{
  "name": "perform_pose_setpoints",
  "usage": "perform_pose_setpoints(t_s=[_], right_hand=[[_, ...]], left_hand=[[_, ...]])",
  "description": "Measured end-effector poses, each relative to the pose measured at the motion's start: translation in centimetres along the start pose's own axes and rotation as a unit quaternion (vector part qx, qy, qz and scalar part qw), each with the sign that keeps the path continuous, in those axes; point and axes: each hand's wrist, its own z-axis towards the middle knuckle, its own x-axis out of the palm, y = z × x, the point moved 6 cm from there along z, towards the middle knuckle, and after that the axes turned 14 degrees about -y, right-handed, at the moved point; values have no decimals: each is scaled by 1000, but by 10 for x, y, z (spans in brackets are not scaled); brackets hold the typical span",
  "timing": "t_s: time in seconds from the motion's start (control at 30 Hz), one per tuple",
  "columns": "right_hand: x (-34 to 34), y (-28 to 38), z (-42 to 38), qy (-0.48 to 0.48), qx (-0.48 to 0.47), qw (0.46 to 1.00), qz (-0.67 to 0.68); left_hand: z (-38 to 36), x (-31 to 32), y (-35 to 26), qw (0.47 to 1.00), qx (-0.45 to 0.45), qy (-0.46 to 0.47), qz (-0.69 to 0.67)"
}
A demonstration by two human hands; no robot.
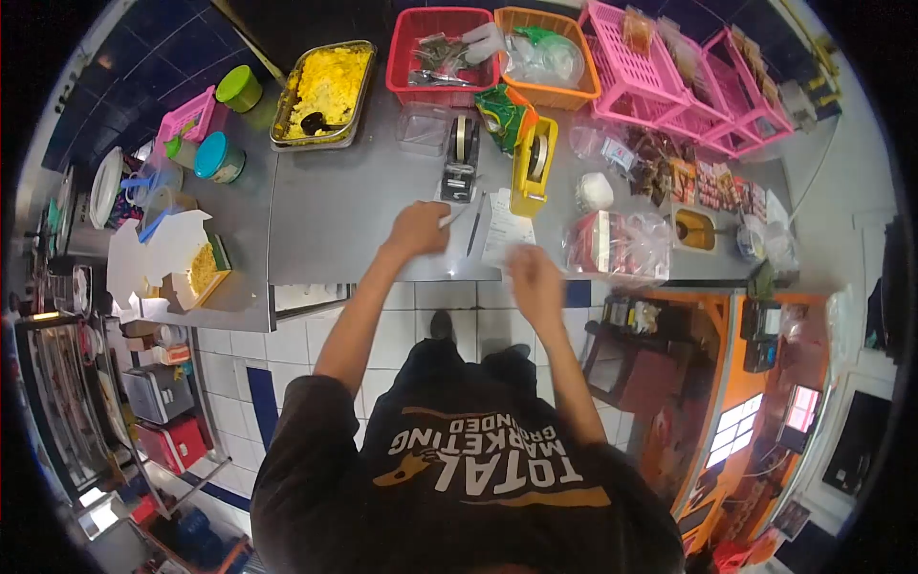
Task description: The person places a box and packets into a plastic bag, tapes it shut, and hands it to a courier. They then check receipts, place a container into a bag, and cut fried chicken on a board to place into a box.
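While my left hand [418, 230] pinches a white strip by the black tape dispenser [460, 158], I should pull it taut; my right hand [535, 277] (blurred, grip unclear) hovers near the paper slip [504, 228] on the table [335, 206]. The foil tray [323, 94] holds yellow rice, the red basket [440, 53] metal clips.

Person is wearing a black short-sleeved T-shirt [459, 478] showing white "TOTAL MARKETING" lettering with orange swoosh graphics, dark trousers [459, 368], dark shoes [441, 325]; arms bare.
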Motion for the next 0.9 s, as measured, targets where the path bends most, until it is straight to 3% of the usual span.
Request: perform_pose_setpoints(t_s=[0.03, 0.07, 0.1, 0.2, 0.23, 0.3, 0.33, 0.37, 0.47, 0.5, 0.6, 0.63, 0.7, 0.8, 0.9], right_hand=[[52, -28, 10, 96, 159, 969, 163], [86, -38, 17, 163, 310, 923, 160], [104, -41, 23, 157, 381, 898, 158], [133, -94, 47, 171, 256, 943, 124], [118, -77, 50, 180, 219, 957, 62], [97, -33, 49, 169, 82, 982, 7], [90, -13, 48, 161, 14, 987, -20], [91, -1, 44, 193, 51, 979, 37], [107, 0, 54, 285, -18, 958, -13], [114, -10, 62, 302, -51, 950, -60], [119, -18, 100, 23, -94, 994, -53], [122, -14, 107, 2, -68, 995, -68], [125, -6, 122, -43, -20, 994, -96], [140, -18, 136, 55, 47, 979, -190], [141, -18, 134, 77, 108, 985, -107]], left_hand=[[-3, -3, -16, 1000, 11, 4, 16], [-6, -7, -32, 999, 21, 4, 31], [-10, -14, -52, 999, 22, 8, 36], [-39, -24, -66, 999, 46, 0, -1], [-48, -25, -66, 998, 55, -8, -24], [-67, -39, -40, 964, -135, -157, -169], [-76, -42, -22, 917, -226, -225, -239], [-87, 4, 9, 832, -384, -61, -397], [-90, 20, -14, 575, -442, 105, -681], [-83, 16, -23, 558, -413, 59, -718], [-78, 50, 6, 585, -463, -34, -665], [-73, 35, -3, 537, -502, -157, -659], [-61, 41, -10, 515, -509, -190, -663], [-38, 60, -12, 490, -506, -223, -673], [-22, 79, -9, 470, -538, -226, -662]])
